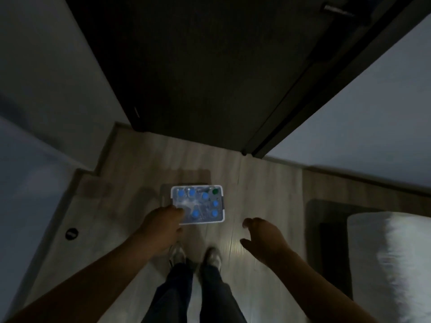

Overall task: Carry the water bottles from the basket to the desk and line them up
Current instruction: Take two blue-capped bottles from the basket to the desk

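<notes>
A white-rimmed basket stands on the pale wood floor just ahead of my feet. It holds several clear water bottles with blue caps and one with a green cap, all upright. My left hand hangs over the basket's near-left corner and hides that corner; its fingers are curled downward and I cannot see whether they touch a bottle. My right hand hovers to the right of the basket, apart from it, fingers spread and empty. No desk is in view.
A dark door closes the passage ahead. White walls run along both sides. A dark mat and a white cushioned piece lie at the right. A small round floor fitting sits at the left. The room is dim.
</notes>
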A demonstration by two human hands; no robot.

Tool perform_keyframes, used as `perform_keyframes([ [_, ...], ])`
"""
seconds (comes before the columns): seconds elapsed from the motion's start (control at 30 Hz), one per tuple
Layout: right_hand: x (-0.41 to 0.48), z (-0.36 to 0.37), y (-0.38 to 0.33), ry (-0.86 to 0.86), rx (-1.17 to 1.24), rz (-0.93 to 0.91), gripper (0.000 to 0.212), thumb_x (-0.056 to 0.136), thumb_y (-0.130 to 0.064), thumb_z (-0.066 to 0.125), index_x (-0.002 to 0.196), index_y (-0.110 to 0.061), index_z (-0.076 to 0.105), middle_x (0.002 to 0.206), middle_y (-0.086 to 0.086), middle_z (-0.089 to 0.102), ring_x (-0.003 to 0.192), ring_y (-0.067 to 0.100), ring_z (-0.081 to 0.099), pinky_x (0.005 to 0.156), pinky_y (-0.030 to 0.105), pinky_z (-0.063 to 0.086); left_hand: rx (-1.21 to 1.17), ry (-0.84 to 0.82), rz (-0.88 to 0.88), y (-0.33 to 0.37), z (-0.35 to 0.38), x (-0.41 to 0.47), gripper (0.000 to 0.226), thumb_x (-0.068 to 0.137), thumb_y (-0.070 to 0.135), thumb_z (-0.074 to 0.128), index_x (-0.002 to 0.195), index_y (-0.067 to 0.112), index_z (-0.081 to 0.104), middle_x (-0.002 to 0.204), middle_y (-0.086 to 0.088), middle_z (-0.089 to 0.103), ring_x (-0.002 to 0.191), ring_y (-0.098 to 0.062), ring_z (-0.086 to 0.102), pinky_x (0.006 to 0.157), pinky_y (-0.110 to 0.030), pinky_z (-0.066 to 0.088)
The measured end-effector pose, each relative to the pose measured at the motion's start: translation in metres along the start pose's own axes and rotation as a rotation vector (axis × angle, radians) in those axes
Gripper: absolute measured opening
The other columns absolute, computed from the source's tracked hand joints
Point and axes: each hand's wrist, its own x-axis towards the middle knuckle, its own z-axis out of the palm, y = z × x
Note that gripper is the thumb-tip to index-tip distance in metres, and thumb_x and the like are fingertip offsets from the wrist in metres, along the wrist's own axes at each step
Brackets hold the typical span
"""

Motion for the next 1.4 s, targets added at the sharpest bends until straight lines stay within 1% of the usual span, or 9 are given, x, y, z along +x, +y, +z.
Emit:
perform_keyframes([
  [0.1,0.041,0.011,0.005,-0.006,0.003,-0.007,0.046,0.09,-0.035,0.06,0.13,-0.016,0.049,0.123,0.005,0.051,0.104,0.02,0.059,0.089,0.03,0.051,0.049,-0.055,-0.009,-0.01,0.017,0.032,0.029,0.091,0.027,0.052,0.115,0.011,0.057,0.116,-0.007,0.06,0.104,-0.022,0.059,0.087,-0.029,0.045],
  [0.2,0.086,0.029,0.013,-0.019,0.007,-0.022,0.044,0.09,-0.033,0.06,0.129,-0.016,0.05,0.123,0.006,0.052,0.104,0.02,0.059,0.089,0.03,0.051,0.043,-0.013,0.057,-0.023,0.041,0.068,0.025,0.085,0.018,0.06,0.107,0.005,0.062,0.102,-0.013,0.066,0.093,-0.028,0.065,0.079,-0.031,0.054],
  [0.3,0.133,0.055,0.023,-0.056,0.021,-0.021,0.044,0.091,-0.032,0.058,0.131,-0.016,0.048,0.122,0.006,0.053,0.106,0.02,0.058,0.089,0.029,0.05,0.053,-0.113,-0.103,-0.037,0.07,0.098,0.036,0.092,0.034,0.054,0.123,0.015,0.05,0.12,-0.004,0.058,0.109,-0.019,0.058,0.092,-0.031,0.049],
  [0.37,0.165,0.077,0.031,-0.074,0.027,-0.017,0.043,0.091,-0.03,0.057,0.13,-0.015,0.048,0.121,0.006,0.054,0.106,0.021,0.057,0.088,0.029,0.049,0.023,-0.133,-0.148,-0.05,0.096,0.12,0.039,0.093,0.038,0.051,0.127,0.018,0.045,0.123,-0.003,0.055,0.11,-0.017,0.057,0.091,-0.028,0.047],
  [0.57,0.246,0.142,0.051,-0.092,0.074,0.033,0.042,0.09,-0.025,0.058,0.13,-0.013,0.048,0.117,0.006,0.055,0.104,0.02,0.057,0.084,0.026,0.046,-0.018,-0.194,-0.21,-0.079,0.173,0.174,0.047,0.094,0.037,0.051,0.134,0.017,0.04,0.13,-0.005,0.05,0.115,-0.02,0.054,0.095,-0.03,0.046],
  [0.77,0.313,0.203,0.065,-0.077,0.096,0.043,0.044,0.09,-0.026,0.059,0.131,-0.014,0.047,0.123,0.007,0.055,0.11,0.022,0.055,0.087,0.027,0.044,-0.019,-0.139,-0.191,-0.1,0.233,0.237,0.045,0.091,0.03,0.055,0.132,0.015,0.042,0.127,-0.008,0.05,0.111,-0.023,0.055,0.091,-0.033,0.048],
  [1.0,0.372,0.259,0.07,-0.05,0.096,0.002,0.046,0.09,-0.022,0.06,0.132,-0.01,0.047,0.124,0.012,0.054,0.11,0.025,0.057,0.092,0.033,0.049,-0.006,-0.118,-0.143,-0.118,0.298,0.281,0.044,0.09,0.03,0.056,0.128,0.013,0.043,0.124,-0.008,0.049,0.106,-0.023,0.055,0.084,-0.03,0.044],
  [1.17,0.4,0.286,0.073,-0.032,0.063,-0.008,0.051,0.09,-0.022,0.061,0.135,-0.01,0.042,0.125,0.013,0.051,0.109,0.025,0.057,0.091,0.032,0.048,-0.056,-0.106,-0.149,-0.13,0.324,0.299,0.049,0.089,0.029,0.06,0.13,0.011,0.04,0.124,-0.01,0.05,0.105,-0.022,0.058,0.087,-0.032,0.05],
  [1.4,0.419,0.312,0.081,-0.036,0.053,-0.009,0.042,0.089,-0.018,0.062,0.127,-0.01,0.047,0.126,0.011,0.05,0.106,0.022,0.059,0.089,0.028,0.048,-0.072,-0.109,-0.143,-0.14,0.34,0.323,0.05,0.088,0.03,0.062,0.13,0.013,0.04,0.125,-0.01,0.048,0.106,-0.022,0.057,0.085,-0.029,0.047],
])
